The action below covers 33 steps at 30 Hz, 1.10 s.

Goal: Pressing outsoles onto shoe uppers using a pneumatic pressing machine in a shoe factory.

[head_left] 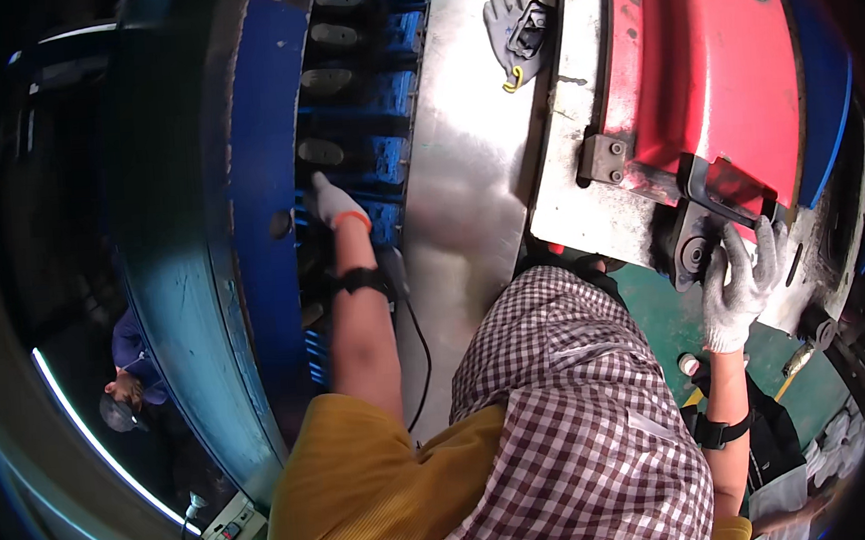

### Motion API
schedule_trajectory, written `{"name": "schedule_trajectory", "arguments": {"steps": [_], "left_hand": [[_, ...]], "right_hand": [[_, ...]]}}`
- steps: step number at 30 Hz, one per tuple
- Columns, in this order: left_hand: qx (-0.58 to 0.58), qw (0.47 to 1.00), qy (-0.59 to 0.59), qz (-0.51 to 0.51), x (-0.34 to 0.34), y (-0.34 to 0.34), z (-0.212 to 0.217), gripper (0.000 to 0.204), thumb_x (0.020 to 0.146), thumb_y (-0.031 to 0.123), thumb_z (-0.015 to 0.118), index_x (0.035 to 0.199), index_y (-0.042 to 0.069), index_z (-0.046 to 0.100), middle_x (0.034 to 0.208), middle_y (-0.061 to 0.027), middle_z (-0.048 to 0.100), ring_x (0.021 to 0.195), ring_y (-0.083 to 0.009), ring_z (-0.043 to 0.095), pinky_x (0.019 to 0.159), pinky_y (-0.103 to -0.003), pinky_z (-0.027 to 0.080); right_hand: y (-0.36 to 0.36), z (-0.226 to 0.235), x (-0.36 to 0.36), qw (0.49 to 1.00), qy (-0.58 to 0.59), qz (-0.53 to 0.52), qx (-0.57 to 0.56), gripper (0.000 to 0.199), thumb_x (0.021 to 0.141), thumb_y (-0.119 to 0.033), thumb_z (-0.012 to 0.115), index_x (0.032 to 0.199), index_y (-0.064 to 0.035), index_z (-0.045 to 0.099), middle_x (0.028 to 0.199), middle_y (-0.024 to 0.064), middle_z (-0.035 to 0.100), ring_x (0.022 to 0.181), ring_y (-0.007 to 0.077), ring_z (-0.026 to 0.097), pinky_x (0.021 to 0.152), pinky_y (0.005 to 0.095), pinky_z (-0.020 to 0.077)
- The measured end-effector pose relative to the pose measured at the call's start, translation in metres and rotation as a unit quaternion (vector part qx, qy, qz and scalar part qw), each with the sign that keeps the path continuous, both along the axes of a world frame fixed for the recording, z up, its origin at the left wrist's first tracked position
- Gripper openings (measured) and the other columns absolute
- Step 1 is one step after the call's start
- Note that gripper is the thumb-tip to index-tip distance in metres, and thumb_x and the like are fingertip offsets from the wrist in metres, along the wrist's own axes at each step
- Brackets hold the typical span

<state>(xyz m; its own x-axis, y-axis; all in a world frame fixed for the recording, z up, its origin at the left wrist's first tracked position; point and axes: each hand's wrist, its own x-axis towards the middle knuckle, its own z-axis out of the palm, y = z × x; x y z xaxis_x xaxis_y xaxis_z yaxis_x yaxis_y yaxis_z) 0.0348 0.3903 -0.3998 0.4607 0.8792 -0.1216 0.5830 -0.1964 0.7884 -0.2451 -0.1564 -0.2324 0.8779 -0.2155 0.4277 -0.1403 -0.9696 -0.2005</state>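
My left hand point(336, 204), in a white glove with an orange cuff, reaches into a row of blue slots point(385, 158). Right by its fingertips is a grey oval pad point(320, 152), one of several lined up there. Most of that hand's fingers are hidden, so I cannot make out a grip. On the other side, my right hand point(743, 286) wears a white knit glove, with fingers apart and pointing up. Its fingertips are at the end of a black handle point(710, 198) below a red machine cover point(709, 70). A round pivot point(694, 252) sits beside the thumb.
A grey glove point(517, 38) with a black clip-like piece lies on the metal tabletop point(465, 167). Past the blue machine frame point(271, 181), a person in a cap point(125, 397) is at the left. A black cable point(426, 361) hangs near my left arm. Green floor point(656, 305) shows below.
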Motion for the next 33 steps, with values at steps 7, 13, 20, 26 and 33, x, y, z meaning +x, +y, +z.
{"name": "schedule_trajectory", "arguments": {"steps": [7,13,20,26,33], "left_hand": [[-0.131,0.965,-0.045,0.224,-0.104,0.003,0.01,0.063,0.093,0.041,0.07,0.143,0.003,0.058,0.139,-0.0203,0.065,0.126,-0.0375,0.062,0.109,-0.051,0.048],[-0.416,0.889,-0.137,0.134,-0.095,0.111,-0.008,0.064,0.091,0.075,0.048,0.127,0.027,0.07,0.136,-0.0041,0.068,0.141,-0.0303,0.049,0.114,-0.067,0.027],[-0.42,0.887,-0.101,0.162,-0.095,0.129,-0.005,0.044,0.081,0.053,0.063,0.111,0.021,0.071,0.121,-0.0044,0.071,0.119,-0.0272,0.061,0.102,-0.059,0.04],[-0.493,0.833,-0.226,0.106,-0.17,0.039,0.04,0.043,0.08,0.04,0.068,0.116,0.016,0.07,0.123,-0.0046,0.068,0.118,-0.0287,0.061,0.098,-0.055,0.048],[-0.666,0.654,-0.191,-0.303,-0.193,-0.113,0.13,0.097,0.077,0.042,0.073,0.157,0.002,0.036,0.146,-0.0211,0.05,0.131,-0.0408,0.053,0.103,-0.05,0.053]], "right_hand": [[-0.003,0.0,-0.001,1.0,0.009,-0.004,-0.013,0.041,0.086,-0.004,0.074,0.125,-0.0168,0.075,0.149,0.0154,0.055,0.144,0.0433,0.044,0.12,0.0566,0.0316],[-0.005,-0.004,-0.003,1.0,0.017,-0.002,-0.014,0.041,0.086,-0.004,0.075,0.125,-0.0165,0.076,0.148,0.0169,0.056,0.142,0.0414,0.047,0.119,0.0566,0.0317],[-0.003,-0.008,0.0,1.0,0.001,0.001,0.015,0.04,0.085,-0.003,0.076,0.123,-0.0156,0.076,0.148,0.0197,0.057,0.136,0.04,0.052,0.116,0.0532,0.0364],[0.001,-0.008,0.002,1.0,-0.009,-0.001,0.0,0.039,0.084,-0.005,0.076,0.122,-0.0168,0.076,0.147,0.0166,0.057,0.142,0.0425,0.046,0.12,0.0559,0.0333],[-0.006,-0.002,0.004,0.999,-0.029,0.016,0.01,0.04,0.083,-0.005,0.075,0.121,-0.0183,0.075,0.144,0.0152,0.059,0.141,0.0445,0.047,0.118,0.0526,0.0389]]}}
